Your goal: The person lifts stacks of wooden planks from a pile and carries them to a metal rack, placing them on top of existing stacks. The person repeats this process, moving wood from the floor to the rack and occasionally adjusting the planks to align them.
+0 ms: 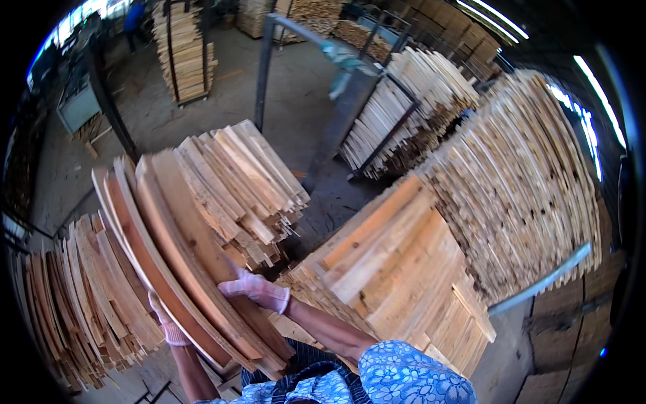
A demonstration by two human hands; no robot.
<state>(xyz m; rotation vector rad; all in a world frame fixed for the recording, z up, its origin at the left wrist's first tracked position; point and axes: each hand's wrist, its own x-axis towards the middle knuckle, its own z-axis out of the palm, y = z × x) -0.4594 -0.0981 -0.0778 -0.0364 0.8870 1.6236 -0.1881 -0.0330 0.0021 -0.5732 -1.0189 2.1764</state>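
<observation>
Several long wooden boards (178, 259), bowed by the lens, stand together in a bundle in front of me. Against the bundle's left side is my left hand (168, 322) in a pale pink glove, closed round the edge, its fingers partly hidden. On the right side my right hand (259, 291), gloved alike, grips the boards; some of its fingers are hidden too. Close by on the right lies a stack of planks (397, 269). Just beyond the bundle is another stack of short boards (245, 182).
A row of upright boards (74, 296) stands at the left. A tall timber stack (511, 182) rises at the right, with a light blue bar (542, 279) along its base. Dark metal posts (264, 74) and a racked wood pile (410, 108) stand farther off. Another person (134, 23) is far left.
</observation>
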